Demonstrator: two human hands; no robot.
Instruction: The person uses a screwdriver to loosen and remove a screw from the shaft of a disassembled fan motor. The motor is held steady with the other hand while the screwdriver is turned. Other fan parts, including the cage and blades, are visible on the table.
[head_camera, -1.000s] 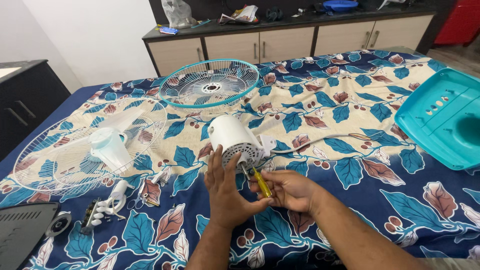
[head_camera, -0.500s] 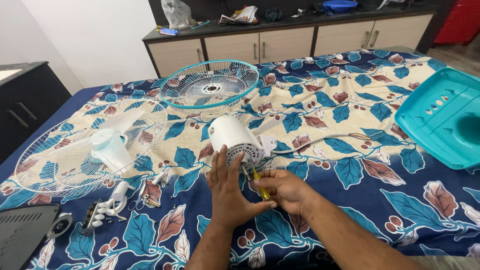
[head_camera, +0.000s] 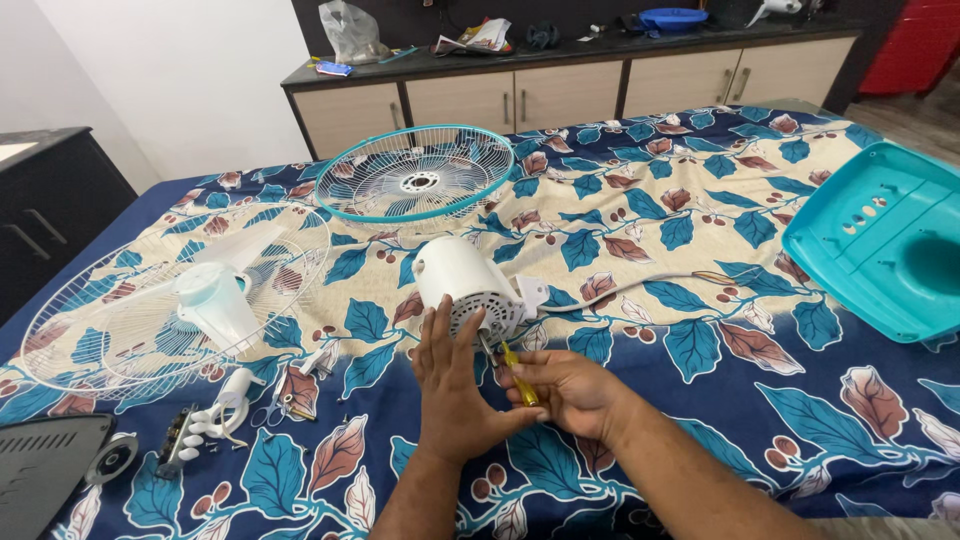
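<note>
A white fan motor housing (head_camera: 462, 279) lies on its side on the leaf-patterned sheet (head_camera: 700, 330), vented end toward me. My left hand (head_camera: 452, 385) rests against that vented end, fingers up and steadying it. My right hand (head_camera: 570, 392) grips a yellow-handled screwdriver (head_camera: 518, 376), whose tip points up-left into the motor's rear. A white cord (head_camera: 640, 287) runs from the motor off to the right.
A teal-rimmed fan grille (head_camera: 420, 175) lies behind the motor. A white grille with the clear fan blade (head_camera: 205, 295) sits at left. Small white parts and screws (head_camera: 215, 420) lie near the left front. A teal fan base (head_camera: 885, 245) is at right; a wooden cabinet (head_camera: 560, 85) stands behind.
Both hands stay at the motor's rear. The right hand has shifted slightly, turning the screwdriver; the motor has not moved.
</note>
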